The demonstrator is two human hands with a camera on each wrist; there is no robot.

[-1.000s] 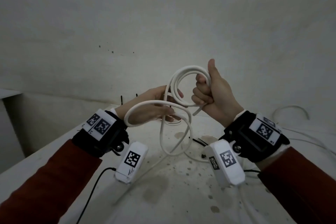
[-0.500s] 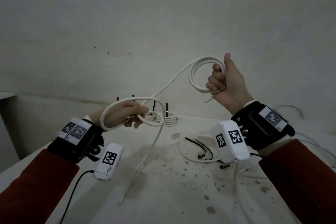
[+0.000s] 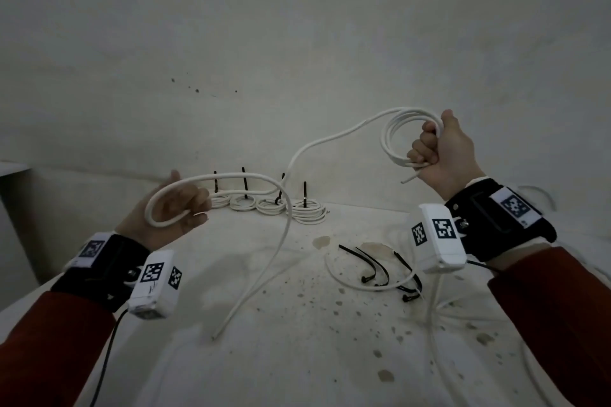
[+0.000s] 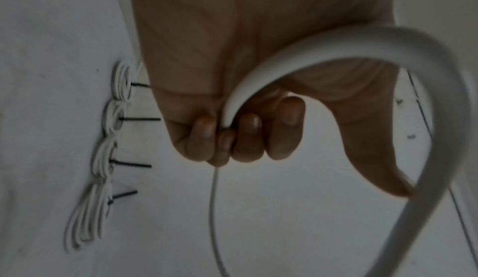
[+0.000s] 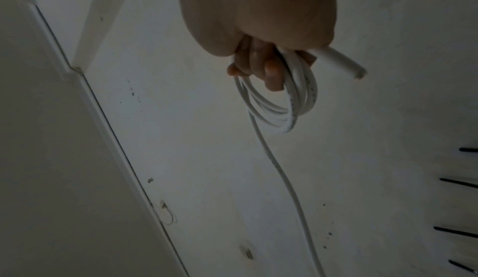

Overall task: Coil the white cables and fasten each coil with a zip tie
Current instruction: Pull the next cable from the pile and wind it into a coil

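Both grips curled round white cable; tied coils, loose zip ties beyond.

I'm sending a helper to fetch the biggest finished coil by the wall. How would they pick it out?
Along the wall at the table's far edge, four tied coils lie in a row. Take the rightmost coil: it is the widest and loosest, and a black zip tie tail stands upright from it.

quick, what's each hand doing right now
Left hand: fingers curled round a loose loop of the thin white round cable.
Right hand: fist gripping the wound coil of that same cable, raised above the table.
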